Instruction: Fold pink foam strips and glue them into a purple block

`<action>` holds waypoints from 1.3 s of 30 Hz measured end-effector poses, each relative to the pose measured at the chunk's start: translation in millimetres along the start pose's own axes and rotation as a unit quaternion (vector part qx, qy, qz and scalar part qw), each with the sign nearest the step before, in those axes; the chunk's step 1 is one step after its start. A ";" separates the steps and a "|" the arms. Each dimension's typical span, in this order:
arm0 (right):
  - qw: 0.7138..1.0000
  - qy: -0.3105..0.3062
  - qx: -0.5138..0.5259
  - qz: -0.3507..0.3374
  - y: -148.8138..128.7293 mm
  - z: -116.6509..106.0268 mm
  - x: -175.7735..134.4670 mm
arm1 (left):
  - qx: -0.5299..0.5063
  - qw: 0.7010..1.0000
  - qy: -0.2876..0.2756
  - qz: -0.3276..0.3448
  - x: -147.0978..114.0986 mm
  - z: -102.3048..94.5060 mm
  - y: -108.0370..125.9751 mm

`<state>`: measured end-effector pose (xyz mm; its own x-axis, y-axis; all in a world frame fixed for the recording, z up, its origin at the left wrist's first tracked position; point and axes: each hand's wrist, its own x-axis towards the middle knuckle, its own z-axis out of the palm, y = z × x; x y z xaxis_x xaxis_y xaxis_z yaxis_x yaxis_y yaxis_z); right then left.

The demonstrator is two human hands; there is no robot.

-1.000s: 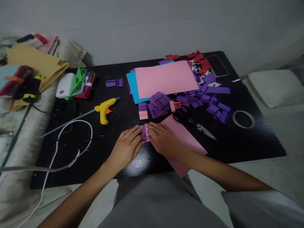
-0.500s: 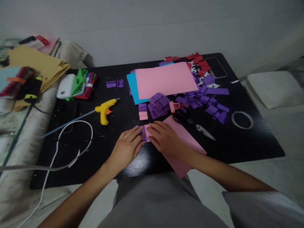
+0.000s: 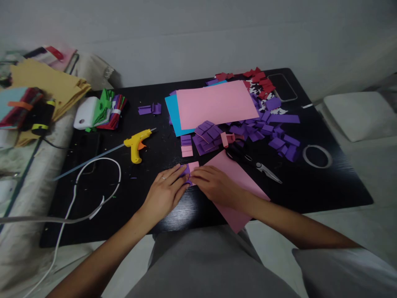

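A small purple-and-pink paper piece [image 3: 194, 166] lies nearer the front edge of the table [image 3: 325, 192], the left hand [image 3: 165, 186] over its purple side, fingers outstretched, close together; the right hand [image 3: 217, 185] has its fingers bunched there, pinching or not I can't tell. Leftward lies a yellow glue gun [image 3: 135, 145].

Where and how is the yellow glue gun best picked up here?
Probably by the handle, coming from the person's near side with the left hand, the closer one. The yellow glue gun lies flat with its handle toward the person; its nozzle points right and a long glue stick juts out left, making those ends poorer holds.
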<state>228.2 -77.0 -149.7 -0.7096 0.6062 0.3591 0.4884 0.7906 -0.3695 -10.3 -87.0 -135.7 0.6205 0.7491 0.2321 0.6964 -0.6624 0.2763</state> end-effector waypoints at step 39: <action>0.986 -0.151 -0.027 0.065 -5.1 -16.9 34.7 | -0.153 0.987 -0.001 -0.049 -0.4 -0.7 -14.2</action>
<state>209.7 -58.6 -120.9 -0.7539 0.6560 0.0362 0.6064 0.7160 -0.3458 -20.7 -77.8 -139.0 0.5568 0.8091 0.1877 0.6116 -0.5523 0.5665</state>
